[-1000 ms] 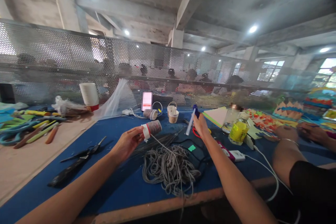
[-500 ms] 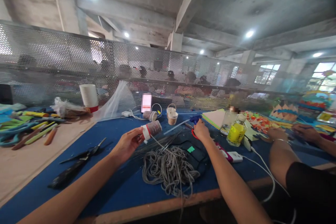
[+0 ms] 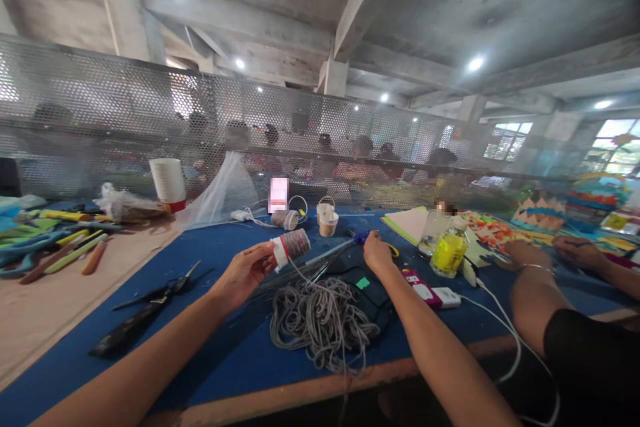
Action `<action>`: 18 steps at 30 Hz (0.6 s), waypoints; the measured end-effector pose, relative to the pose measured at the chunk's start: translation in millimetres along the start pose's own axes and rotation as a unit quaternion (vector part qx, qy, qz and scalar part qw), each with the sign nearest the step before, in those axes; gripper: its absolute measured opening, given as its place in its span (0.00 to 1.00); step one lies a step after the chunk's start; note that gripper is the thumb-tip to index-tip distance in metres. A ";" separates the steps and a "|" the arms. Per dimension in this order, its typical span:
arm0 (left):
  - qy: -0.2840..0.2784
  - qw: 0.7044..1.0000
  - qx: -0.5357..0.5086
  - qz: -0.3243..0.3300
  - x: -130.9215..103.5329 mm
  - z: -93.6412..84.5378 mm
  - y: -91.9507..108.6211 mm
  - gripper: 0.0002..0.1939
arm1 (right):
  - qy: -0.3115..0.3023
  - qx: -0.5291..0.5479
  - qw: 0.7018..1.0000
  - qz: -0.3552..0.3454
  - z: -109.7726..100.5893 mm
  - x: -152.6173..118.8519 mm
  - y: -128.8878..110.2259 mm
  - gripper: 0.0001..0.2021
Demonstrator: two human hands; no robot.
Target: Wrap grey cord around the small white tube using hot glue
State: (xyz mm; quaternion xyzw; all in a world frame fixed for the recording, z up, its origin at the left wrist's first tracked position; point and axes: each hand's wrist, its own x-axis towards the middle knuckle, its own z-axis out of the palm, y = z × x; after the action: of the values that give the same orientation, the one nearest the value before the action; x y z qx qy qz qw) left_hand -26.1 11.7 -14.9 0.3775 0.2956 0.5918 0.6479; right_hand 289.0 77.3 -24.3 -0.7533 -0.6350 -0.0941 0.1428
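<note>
My left hand (image 3: pixel 249 272) is closed on a paper cup (image 3: pixel 291 248) that lies sideways, its white and red rim near my fingers and grey cord wound round its body. A strand runs from it to a tangled heap of grey cord (image 3: pixel 323 327) on the blue table mat. To the right, my right hand (image 3: pixel 377 252) is at a blue-handled tool (image 3: pixel 361 237); its fingers are partly hidden, and whether they grip it I cannot tell. Below the tool lie thin dark strands. A green scrap (image 3: pixel 363 283) rests behind the cord heap.
Black-handled cutters (image 3: pixel 133 327) lie at the left. Behind stand a lit phone (image 3: pixel 279 195), small baskets (image 3: pixel 328 223) and stacked paper cups (image 3: pixel 167 181). A yellow bottle (image 3: pixel 449 253), purple box (image 3: pixel 419 290) and white cable are at the right, beside another person's arm (image 3: pixel 533 300).
My right hand has shifted slightly left, and the red-handled scissors beside it no longer show. The blue-handled tool has moved a little left. My left hand and the cup are nearly unchanged.
</note>
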 end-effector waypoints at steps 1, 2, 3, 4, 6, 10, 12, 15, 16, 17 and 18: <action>-0.001 1.000 -0.001 0.000 0.3 -0.2 -0.2 0.06 | 0.005 -0.004 1.000 -0.003 -2.1 -1.4 -0.2 0.15; -0.002 1.000 -0.003 -0.001 0.5 -0.3 -0.3 0.06 | 0.016 -0.007 1.000 -0.004 -4.8 -2.7 -0.8 0.14; -0.004 1.000 -0.004 -0.001 0.5 -0.1 -0.3 0.05 | 0.035 -0.008 0.999 -0.006 -8.0 -4.0 -2.1 0.14; -0.006 1.000 -0.005 -0.002 0.4 0.2 -0.3 0.05 | 0.058 -0.004 0.998 -0.012 -11.8 -5.4 -4.5 0.14; -0.009 1.000 -0.002 -0.001 -0.4 1.3 0.0 0.04 | 0.103 0.042 0.993 -0.047 -20.0 -9.5 -13.1 0.13; -0.011 1.000 0.007 0.009 -2.4 3.5 1.1 0.05 | -0.021 0.278 0.936 -0.215 -34.4 -30.1 -43.4 0.11; -0.009 1.000 0.009 0.013 -2.8 3.8 1.7 0.05 | -0.119 0.385 0.871 -0.280 -39.3 -45.8 -58.6 0.15; -0.002 1.000 0.009 0.022 -2.3 3.7 1.9 0.04 | -0.232 0.475 0.789 -0.314 -44.6 -66.8 -73.1 0.17; 0.000 1.000 0.010 0.024 -2.0 3.6 1.8 0.03 | -0.254 0.485 0.777 -0.312 -46.1 -71.6 -75.4 0.18; 0.001 1.000 0.012 0.023 -1.9 3.6 1.5 0.03 | -0.270 0.494 0.767 -0.308 -47.4 -75.1 -76.8 0.20; 0.002 1.000 0.014 0.021 -1.8 3.8 1.1 0.03 | -0.281 0.502 0.759 -0.306 -48.6 -77.5 -77.4 0.20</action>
State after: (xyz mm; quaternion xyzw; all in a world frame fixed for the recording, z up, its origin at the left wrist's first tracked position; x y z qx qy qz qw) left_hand -23.8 9.4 -12.1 0.3913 0.2972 0.6019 0.6295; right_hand 201.2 0.8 3.8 -0.3318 -0.7996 0.4153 0.2793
